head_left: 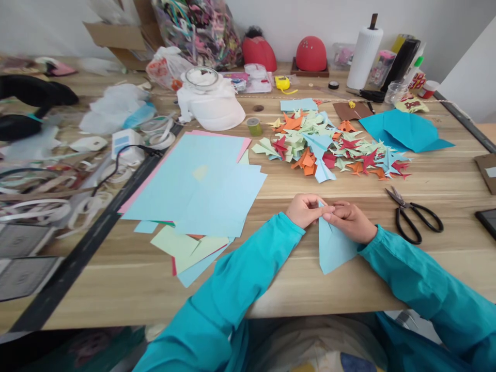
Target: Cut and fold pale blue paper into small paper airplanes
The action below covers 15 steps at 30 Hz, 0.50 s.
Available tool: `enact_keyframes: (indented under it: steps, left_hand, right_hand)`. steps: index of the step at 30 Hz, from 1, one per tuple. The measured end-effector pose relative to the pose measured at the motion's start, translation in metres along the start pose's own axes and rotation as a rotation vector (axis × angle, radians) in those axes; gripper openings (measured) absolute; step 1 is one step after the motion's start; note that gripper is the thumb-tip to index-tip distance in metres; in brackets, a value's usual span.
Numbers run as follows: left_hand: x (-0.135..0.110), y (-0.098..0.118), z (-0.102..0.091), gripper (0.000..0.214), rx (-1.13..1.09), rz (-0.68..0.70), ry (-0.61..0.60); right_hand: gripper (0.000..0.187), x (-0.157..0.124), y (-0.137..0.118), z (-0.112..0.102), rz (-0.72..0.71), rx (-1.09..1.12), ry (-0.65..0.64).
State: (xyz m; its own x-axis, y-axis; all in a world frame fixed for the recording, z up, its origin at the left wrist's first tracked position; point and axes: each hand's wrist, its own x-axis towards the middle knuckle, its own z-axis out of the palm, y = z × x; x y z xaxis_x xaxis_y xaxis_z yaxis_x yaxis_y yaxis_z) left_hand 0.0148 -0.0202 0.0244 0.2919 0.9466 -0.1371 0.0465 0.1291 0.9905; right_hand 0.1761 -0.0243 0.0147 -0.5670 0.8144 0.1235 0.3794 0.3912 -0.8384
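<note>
A light blue folded paper (333, 247) lies on the wooden table (116, 279) near its front edge, its pointed tip toward the far side. My left hand (306, 209) and my right hand (351, 219) meet over that tip, fingers curled and pinching the paper there. Both arms wear teal sleeves. Just beyond the hands spreads a pile of folded paper shapes (329, 147) in green, orange, red and blue.
A stack of coloured paper sheets (197, 191) lies to the left. Black scissors (413, 214) rest to the right, with a dark phone (489, 219) at the edge. A teal sheet (403, 129), paper towel roll (364, 51), white cap (213, 106) and tape clutter fill the back and left.
</note>
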Motion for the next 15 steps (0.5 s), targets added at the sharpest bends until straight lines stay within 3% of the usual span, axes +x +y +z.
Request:
enact_keyframes:
  steps: [5,15]
  left_hand:
    - [-0.001,-0.005,-0.002,0.039,0.067,0.055,-0.032]
    - [0.004,-0.015,0.000,0.035,0.088,0.152,0.154]
  right_hand:
    - [0.060,-0.002,0.004,0.001,0.006,-0.059,-0.011]
    - [0.056,0.000,-0.003,-0.003,0.083,0.064,0.005]
